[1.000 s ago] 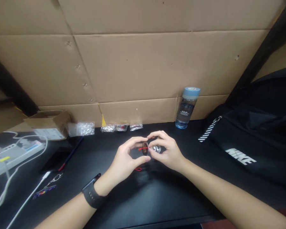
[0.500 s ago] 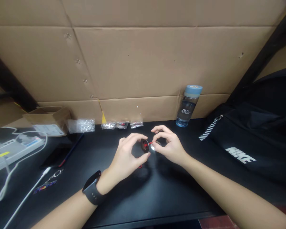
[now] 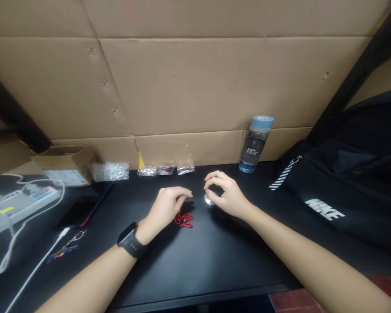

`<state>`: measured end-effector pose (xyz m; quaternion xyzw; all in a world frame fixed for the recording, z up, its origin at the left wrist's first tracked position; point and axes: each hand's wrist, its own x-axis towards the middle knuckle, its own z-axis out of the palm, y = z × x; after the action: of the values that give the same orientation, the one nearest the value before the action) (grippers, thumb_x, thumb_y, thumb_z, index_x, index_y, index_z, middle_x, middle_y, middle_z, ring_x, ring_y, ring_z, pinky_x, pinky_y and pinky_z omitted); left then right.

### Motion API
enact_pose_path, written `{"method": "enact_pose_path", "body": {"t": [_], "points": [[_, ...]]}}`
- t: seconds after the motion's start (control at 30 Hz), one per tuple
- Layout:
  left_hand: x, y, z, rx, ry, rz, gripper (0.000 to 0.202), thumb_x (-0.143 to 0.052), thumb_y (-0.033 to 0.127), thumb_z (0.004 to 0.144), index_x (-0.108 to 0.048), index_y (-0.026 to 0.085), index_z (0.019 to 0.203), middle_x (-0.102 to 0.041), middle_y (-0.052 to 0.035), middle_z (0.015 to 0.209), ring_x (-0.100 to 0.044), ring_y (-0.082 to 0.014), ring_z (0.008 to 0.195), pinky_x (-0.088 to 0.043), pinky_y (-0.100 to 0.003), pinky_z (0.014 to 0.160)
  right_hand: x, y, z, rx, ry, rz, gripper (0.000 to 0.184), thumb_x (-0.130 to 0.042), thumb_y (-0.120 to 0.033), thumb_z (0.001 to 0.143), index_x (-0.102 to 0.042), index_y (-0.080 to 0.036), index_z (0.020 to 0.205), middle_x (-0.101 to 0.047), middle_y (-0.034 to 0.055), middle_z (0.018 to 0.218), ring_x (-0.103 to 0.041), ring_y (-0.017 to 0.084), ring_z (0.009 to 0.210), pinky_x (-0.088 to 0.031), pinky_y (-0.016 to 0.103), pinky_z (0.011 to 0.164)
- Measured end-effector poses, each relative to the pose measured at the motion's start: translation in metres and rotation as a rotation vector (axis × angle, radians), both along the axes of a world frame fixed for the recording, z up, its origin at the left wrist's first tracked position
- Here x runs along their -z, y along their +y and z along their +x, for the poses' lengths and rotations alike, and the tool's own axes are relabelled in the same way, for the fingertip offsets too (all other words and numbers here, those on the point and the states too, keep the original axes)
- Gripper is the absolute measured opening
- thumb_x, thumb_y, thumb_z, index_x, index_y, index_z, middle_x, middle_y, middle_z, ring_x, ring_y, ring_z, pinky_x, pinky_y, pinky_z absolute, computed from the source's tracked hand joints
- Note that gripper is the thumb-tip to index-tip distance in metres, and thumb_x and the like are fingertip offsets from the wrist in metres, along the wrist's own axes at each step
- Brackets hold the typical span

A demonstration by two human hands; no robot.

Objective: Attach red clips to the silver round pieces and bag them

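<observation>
Over the middle of the black table (image 3: 195, 265), my left hand (image 3: 167, 206) is closed, thumb and fingertips brought together; whatever lies between them is hidden. Just below and beside its fingers lie several red cord loops (image 3: 185, 218), partly covered by the hand. My right hand (image 3: 228, 194) is a short way to the right, thumb and index finger curled into a pinch. At its fingertips shows a small shiny silver disc (image 3: 209, 200), partly hidden by the thumb. The two hands are apart.
Small clear plastic packets (image 3: 185, 168) line the cardboard wall (image 3: 182, 91). A blue-capped water bottle (image 3: 254, 145) stands behind my right hand, with a black bag (image 3: 332, 191) at right. On the left are a cardboard box (image 3: 67, 165), a power strip (image 3: 26, 202) and a white cable (image 3: 35, 269).
My left hand has drawn back left and turned palm down; the round dark piece it held no longer shows. The red cord between the hands is gone from there, and the loops below are more visible.
</observation>
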<state>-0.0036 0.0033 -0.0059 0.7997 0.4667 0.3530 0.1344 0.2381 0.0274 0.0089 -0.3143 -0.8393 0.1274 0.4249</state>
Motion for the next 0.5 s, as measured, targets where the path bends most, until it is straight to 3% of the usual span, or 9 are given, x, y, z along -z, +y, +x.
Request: {"method": "enact_pose_path", "body": {"t": [0.2, 0.27, 0.33, 0.4, 0.5], "points": [[0.009, 0.022, -0.02, -0.139, -0.044, -0.075, 0.02, -0.062, 0.025, 0.096, -0.08, 0.026, 0.105, -0.082, -0.0007, 0.106, -0.078, -0.0229, 0.099, -0.058, -0.036, 0.095, -0.005, 0.018, 0.021, 0.083, -0.116, -0.079, 0.011, -0.067, -0.012, 0.084, -0.071, -0.021, 0.088, -0.069, 0.0066, 0.102, -0.065, 0.023, 0.098, -0.051, 0.039, 0.09], [0.01, 0.025, -0.026, -0.141, -0.013, -0.066, 0.022, -0.064, 0.026, 0.095, -0.077, 0.026, 0.112, -0.081, -0.0026, 0.112, -0.076, -0.0237, 0.104, -0.056, -0.037, 0.097, -0.004, 0.021, 0.026, 0.04, -0.203, -0.118, 0.011, -0.069, -0.015, 0.086, -0.072, -0.021, 0.095, -0.07, 0.0077, 0.106, -0.065, 0.024, 0.102, -0.051, 0.041, 0.094], [0.008, 0.027, -0.031, -0.138, 0.043, -0.016, 0.024, -0.066, 0.027, 0.094, -0.075, 0.024, 0.116, -0.077, -0.0053, 0.122, -0.072, -0.0256, 0.115, -0.052, -0.04, 0.104, -0.003, 0.022, 0.029, -0.043, -0.309, -0.166, 0.024, -0.074, -0.02, 0.085, -0.073, -0.02, 0.109, -0.071, 0.0094, 0.114, -0.066, 0.025, 0.108, -0.05, 0.042, 0.099], [0.002, 0.026, -0.037, -0.085, 0.119, 0.03, 0.022, -0.066, 0.031, 0.095, -0.075, 0.023, 0.113, -0.075, -0.0067, 0.125, -0.068, -0.0262, 0.118, -0.05, -0.042, 0.105, -0.001, 0.023, 0.031, -0.111, -0.398, -0.202, 0.039, -0.079, -0.025, 0.082, -0.072, -0.02, 0.12, -0.071, 0.0103, 0.121, -0.066, 0.027, 0.112, -0.049, 0.043, 0.103], [-0.014, 0.021, -0.046, 0.12, 0.246, 0.008, 0.018, -0.064, 0.035, 0.098, -0.077, 0.025, 0.103, -0.076, -0.0055, 0.111, -0.069, -0.0226, 0.106, -0.051, -0.037, 0.098, 0.001, 0.023, 0.03, -0.136, -0.46, -0.236, 0.042, -0.082, -0.026, 0.079, -0.073, -0.021, 0.12, -0.074, 0.0085, 0.12, -0.068, 0.027, 0.109, -0.05, 0.04, 0.1]]}}
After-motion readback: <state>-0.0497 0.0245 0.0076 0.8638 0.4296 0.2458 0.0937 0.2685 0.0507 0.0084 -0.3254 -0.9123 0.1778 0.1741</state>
